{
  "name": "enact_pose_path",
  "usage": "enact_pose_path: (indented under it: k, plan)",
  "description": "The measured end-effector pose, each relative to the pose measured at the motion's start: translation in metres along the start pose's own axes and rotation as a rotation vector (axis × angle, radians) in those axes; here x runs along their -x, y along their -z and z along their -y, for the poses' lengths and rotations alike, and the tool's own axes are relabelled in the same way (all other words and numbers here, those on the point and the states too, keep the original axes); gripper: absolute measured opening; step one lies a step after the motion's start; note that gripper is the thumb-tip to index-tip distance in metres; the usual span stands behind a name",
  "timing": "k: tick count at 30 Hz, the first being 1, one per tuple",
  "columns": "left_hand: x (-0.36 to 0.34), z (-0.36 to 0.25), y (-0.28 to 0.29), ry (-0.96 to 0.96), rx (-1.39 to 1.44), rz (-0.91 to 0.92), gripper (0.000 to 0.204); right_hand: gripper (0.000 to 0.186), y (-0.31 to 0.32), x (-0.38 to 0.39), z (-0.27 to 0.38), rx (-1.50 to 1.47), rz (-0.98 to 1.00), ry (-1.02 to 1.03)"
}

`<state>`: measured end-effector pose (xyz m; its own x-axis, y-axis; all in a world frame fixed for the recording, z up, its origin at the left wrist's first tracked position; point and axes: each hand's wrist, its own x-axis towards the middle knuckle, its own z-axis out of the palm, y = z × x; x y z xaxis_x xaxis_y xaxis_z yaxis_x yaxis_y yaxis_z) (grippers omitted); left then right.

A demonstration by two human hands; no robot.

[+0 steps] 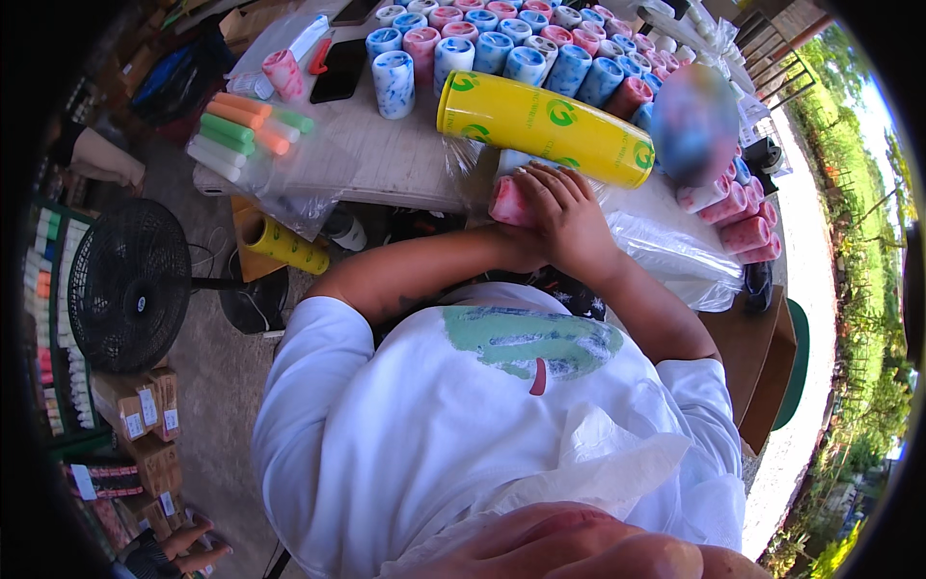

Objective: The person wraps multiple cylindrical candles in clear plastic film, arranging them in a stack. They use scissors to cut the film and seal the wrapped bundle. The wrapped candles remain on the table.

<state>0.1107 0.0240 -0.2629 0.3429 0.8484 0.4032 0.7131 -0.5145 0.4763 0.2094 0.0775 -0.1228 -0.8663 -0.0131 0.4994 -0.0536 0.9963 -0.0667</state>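
At the table's near edge, my right hand is closed over a pink-and-white marbled pillar candle, its fingers bent across the candle's top side. My left hand is under and beside my right wrist; its fingers are hidden. The candle lies on its side, with its pink end toward the left. A pale blue-white cylinder shows partly just beyond my fingers. Past it lies a large yellow roll with green print, slanting across the table. Clear plastic film hangs by the roll's left end.
Rows of blue and pink marbled candles crowd the table's far side. Bagged orange, green and white sticks, a phone and a red-handled tool lie left. A black fan stands left, near another person's arm.
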Motion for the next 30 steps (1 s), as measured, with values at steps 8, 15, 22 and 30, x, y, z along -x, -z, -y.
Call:
enact_pose_path:
  k: [8, 15, 22, 30]
  plan:
    - [-0.011, -0.023, 0.033, -0.275, -0.563, -0.139, 0.034, 0.065, 0.064, -0.067, -0.086, -0.746, -0.465, -0.285]
    - [-0.01, -0.029, 0.04, -0.252, -0.54, -0.064, 0.035, 0.053, 0.037, -0.1, -0.163, -0.454, -0.097, -0.496]
    - [-0.012, -0.026, 0.038, -0.268, -0.508, -0.068, 0.035, 0.059, 0.012, -0.115, -0.188, -0.029, 0.411, -0.507]
    - [-0.01, -0.026, 0.037, -0.258, -0.487, -0.146, 0.033, 0.072, -0.052, -0.168, -0.204, 0.397, 0.28, -0.359]
